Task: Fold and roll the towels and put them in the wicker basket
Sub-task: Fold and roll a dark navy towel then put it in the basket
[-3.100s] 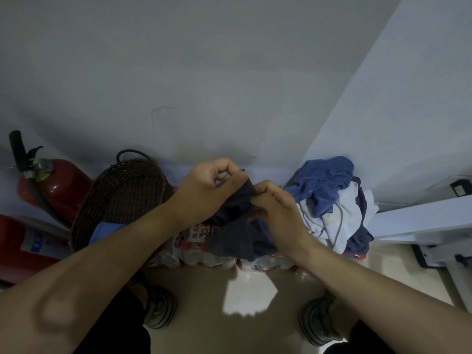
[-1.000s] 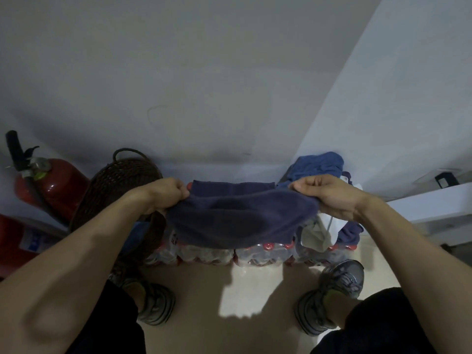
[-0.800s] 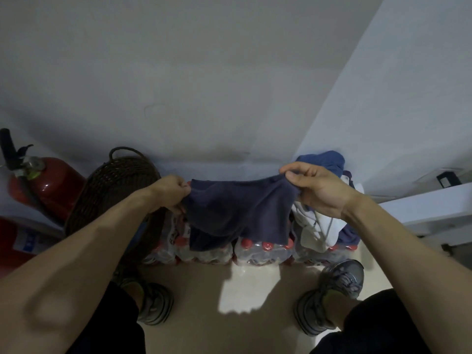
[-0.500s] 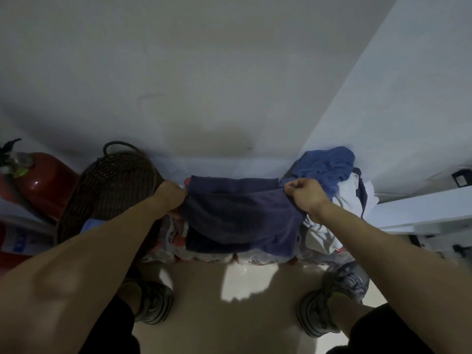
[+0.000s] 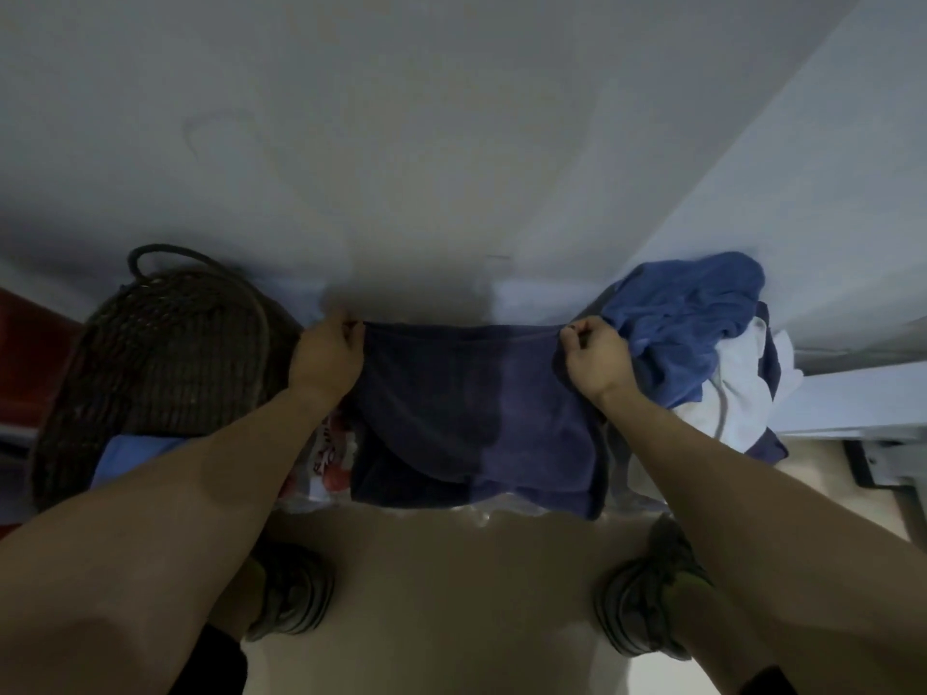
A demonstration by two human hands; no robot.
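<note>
Both hands have drawn apart since a moment ago, so the dark blue towel [image 5: 476, 408] now lies spread flat and wide where it hung loose and doubled before. Its far edge is pulled straight between them, close to the foot of the wall [image 5: 401, 143]. The left hand [image 5: 326, 361] pinches the towel's far left corner with curled fingers, and the right hand [image 5: 592, 361] pinches the far right corner the same way. The towel drapes over a pack of plastic bottles [image 5: 328, 459], whose red and white label shows just left of the cloth, and its near edge hangs down the front of the pack toward the floor [image 5: 451, 594].

Left of the towel, just beside the left hand, stands the wicker basket [image 5: 165, 353], with something light blue [image 5: 130, 456] at its near side. Right of the towel, touching the right hand, is a heap of towels [image 5: 702, 343], bright blue on top and white beneath. Below the towel, the person's two shoes [image 5: 291, 594] stand on the floor, one under each arm.
</note>
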